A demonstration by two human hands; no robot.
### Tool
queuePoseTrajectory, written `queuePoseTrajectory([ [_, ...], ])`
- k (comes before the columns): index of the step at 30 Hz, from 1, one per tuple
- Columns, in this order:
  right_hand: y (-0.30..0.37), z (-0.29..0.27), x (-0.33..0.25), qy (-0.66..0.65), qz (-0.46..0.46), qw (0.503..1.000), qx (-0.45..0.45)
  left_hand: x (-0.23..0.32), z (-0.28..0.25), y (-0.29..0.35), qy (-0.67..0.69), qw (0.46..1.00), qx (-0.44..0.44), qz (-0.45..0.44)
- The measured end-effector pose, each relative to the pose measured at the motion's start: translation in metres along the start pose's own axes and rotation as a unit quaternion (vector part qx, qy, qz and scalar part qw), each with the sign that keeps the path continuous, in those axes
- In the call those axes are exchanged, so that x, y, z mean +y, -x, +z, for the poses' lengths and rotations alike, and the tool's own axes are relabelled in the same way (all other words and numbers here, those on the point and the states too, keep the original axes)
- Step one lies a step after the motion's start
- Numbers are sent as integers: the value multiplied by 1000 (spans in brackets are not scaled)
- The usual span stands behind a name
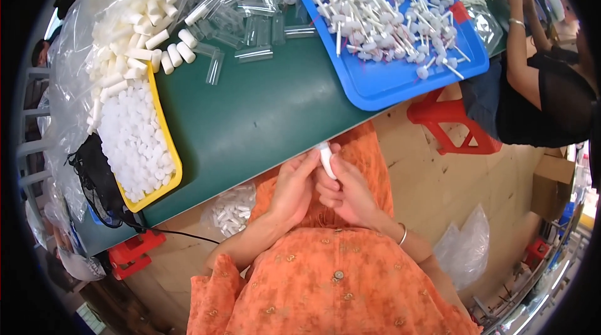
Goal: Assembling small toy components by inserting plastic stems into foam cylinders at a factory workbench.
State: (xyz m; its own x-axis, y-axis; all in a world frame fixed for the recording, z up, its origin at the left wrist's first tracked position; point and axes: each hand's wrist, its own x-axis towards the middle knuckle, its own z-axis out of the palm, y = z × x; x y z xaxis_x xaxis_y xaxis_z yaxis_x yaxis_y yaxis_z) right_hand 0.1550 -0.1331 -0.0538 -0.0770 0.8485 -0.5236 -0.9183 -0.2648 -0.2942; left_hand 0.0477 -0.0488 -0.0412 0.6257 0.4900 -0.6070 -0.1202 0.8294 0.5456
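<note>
Both my hands meet just below the front edge of the green table [263, 110], above my lap. My right hand [347, 194] grips a small white tube-shaped piece [326, 158] that stands upright between its fingers. My left hand [294, 188] pinches the same piece near its top. A blue tray [388, 88] heaped with white stemmed plastic parts [382, 16] lies at the table's far right. A yellow tray [164, 141] of small white caps [134, 141] sits at the left.
Clear plastic tubes [250, 28] and white cylinders [156, 41] lie at the table's back left, some in a clear bag. Another person [538, 85] sits at the right beside a red stool [447, 125]. A bag of white parts [233, 210] lies under the table. A black fan [100, 185] sits at left.
</note>
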Motion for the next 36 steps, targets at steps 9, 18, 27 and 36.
queuePoseTrajectory([
  [9,-4,5,8,23,-26,999,18,0,2,3,14,1000,18,6],
  [18,-12,-19,1,274,-87,958,5,-9,-11,10,-30,999,-5,37],
  [27,17,10,-38,718,-449,522,-104,11,-15,45,-11,997,-68,32],
  [36,21,20,-33,700,-445,549,-103,11,-12,51,-21,996,-83,-8],
])
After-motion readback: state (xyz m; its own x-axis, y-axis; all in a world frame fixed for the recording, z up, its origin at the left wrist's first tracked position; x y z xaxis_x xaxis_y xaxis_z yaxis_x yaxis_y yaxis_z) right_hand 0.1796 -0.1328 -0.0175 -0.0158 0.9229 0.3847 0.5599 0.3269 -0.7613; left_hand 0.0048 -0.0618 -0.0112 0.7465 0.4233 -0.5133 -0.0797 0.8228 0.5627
